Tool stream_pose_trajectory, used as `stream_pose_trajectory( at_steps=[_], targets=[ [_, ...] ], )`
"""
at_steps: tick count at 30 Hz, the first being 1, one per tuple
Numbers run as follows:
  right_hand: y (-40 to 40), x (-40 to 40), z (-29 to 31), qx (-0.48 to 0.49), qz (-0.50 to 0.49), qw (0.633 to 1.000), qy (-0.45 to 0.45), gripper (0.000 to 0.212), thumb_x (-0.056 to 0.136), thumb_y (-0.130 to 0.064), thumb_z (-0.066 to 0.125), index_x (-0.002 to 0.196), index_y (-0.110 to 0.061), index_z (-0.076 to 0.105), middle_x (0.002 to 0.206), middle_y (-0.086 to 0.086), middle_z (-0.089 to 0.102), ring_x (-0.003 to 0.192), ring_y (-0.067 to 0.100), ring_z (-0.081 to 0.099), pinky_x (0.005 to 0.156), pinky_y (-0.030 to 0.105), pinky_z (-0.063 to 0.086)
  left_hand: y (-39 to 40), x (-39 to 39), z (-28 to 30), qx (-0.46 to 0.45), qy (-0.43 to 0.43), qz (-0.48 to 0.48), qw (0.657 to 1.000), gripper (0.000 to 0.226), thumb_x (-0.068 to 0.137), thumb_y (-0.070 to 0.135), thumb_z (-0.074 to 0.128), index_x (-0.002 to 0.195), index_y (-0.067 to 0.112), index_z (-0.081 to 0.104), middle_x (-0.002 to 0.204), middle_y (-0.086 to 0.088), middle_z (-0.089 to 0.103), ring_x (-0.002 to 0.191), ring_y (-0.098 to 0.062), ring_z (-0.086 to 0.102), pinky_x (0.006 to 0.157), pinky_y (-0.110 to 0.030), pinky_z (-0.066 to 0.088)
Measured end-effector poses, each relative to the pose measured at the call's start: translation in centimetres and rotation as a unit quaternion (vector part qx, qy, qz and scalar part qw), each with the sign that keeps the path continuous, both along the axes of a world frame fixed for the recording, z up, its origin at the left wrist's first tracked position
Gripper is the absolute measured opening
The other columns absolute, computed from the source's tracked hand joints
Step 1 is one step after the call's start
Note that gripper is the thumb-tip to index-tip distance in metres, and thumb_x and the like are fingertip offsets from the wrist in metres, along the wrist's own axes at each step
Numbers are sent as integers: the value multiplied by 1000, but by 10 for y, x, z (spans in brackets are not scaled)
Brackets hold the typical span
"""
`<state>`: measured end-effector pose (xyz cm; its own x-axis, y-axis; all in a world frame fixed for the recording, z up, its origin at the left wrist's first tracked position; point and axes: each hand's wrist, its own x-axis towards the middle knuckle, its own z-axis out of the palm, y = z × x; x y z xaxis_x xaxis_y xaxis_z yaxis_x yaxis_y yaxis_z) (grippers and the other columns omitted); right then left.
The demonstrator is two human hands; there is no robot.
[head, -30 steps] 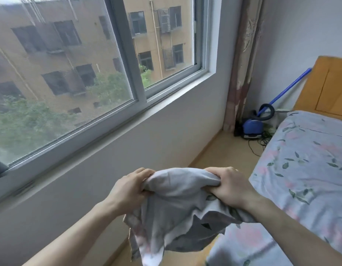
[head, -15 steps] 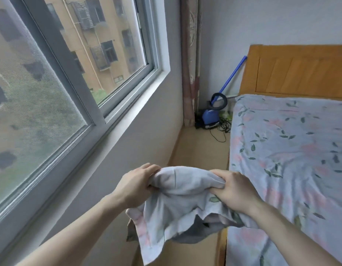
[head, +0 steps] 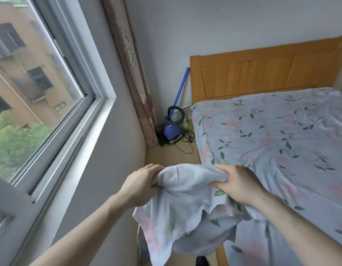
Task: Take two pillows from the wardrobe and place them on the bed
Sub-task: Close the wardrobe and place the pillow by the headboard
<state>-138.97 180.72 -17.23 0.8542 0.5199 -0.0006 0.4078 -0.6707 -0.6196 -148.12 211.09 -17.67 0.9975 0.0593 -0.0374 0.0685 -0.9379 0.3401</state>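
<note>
In the lower middle of the frame, the left hand (head: pixel 140 186) and the right hand (head: pixel 238 184) are each gripping the bunched upper edge of a pale grey-blue pillow in a floral fabric cover (head: pixel 182 212), fingers curled tight into the cloth. The pillow is hanging limp between and below the hands (more like a loose case than a plump cushion), over the strip of floor beside the bed, its right part overlapping the bed's edge. The bed with the leaf-and-flower printed sheet (head: pixel 277 143) is filling the right of the frame, with its orange wooden headboard (head: pixel 262 73) at the upper right. A blue upright cleaning appliance with a blue handle (head: pixel 172 129) is standing in the corner at centre, beside a patterned curtain (head: pixel 135 73). A grey-framed sliding window (head: pixel 57 104) is taking up the left.
</note>
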Motion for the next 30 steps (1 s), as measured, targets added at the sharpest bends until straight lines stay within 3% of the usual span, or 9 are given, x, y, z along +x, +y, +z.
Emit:
stream_pose_trajectory(
  at_steps=[5, 12, 16, 19, 26, 30],
  targets=[
    [22, 95, 9, 5, -25, 1000, 3, 15, 82, -49, 75, 76, -49, 60, 73, -22, 65, 69, 8, 58, 67, 29, 50, 27, 112, 7, 7, -9, -24, 1000, 52, 74, 32, 61, 125, 43, 56, 119, 22, 61, 107, -14, 62, 84, -36, 53],
    [66, 206, 18, -2, -37, 999, -15, 16, 83, -49, 74, 78, -56, 60, 75, -32, 65, 68, -1, 58, 60, 18, 42, 76, 237, 9, -11, -30, -47, 998, 50, 77, 32, 65, 125, 43, 55, 118, 22, 59, 106, -15, 63, 84, -39, 54],
    [90, 265, 13, -19, -76, 997, -24, 19, 83, -48, 74, 81, -33, 61, 74, -21, 65, 65, 8, 56, 60, 26, 44, 101, 313, 9, -13, -36, -77, 996, 52, 78, 33, 63, 127, 44, 54, 120, 22, 59, 108, -15, 63, 86, -39, 54],
    [108, 306, 4, -13, -115, 993, -23, 23, 84, -46, 73, 85, -25, 62, 72, -10, 66, 64, 14, 56, 59, 31, 45, 124, 371, 4, -17, -36, -107, 993, 51, 79, 34, 64, 128, 45, 55, 121, 21, 60, 108, -15, 63, 86, -40, 54],
    [145, 379, -9, -36, -186, 982, -9, 39, 79, -58, 66, 106, -30, 65, 86, -7, 72, 79, 19, 67, 74, 37, 58, 164, 497, 5, -12, -27, -182, 983, 54, 83, 35, 70, 134, 39, 56, 133, 18, 61, 117, -16, 62, 90, -37, 54],
    [151, 412, -12, -23, -221, 975, 8, 33, 80, -55, 69, 108, -38, 67, 88, -13, 74, 80, 14, 69, 74, 36, 60, 166, 556, 2, -12, -13, -217, 976, 49, 85, 32, 71, 133, 35, 59, 130, 16, 63, 116, -16, 61, 88, -33, 51]
  ],
)
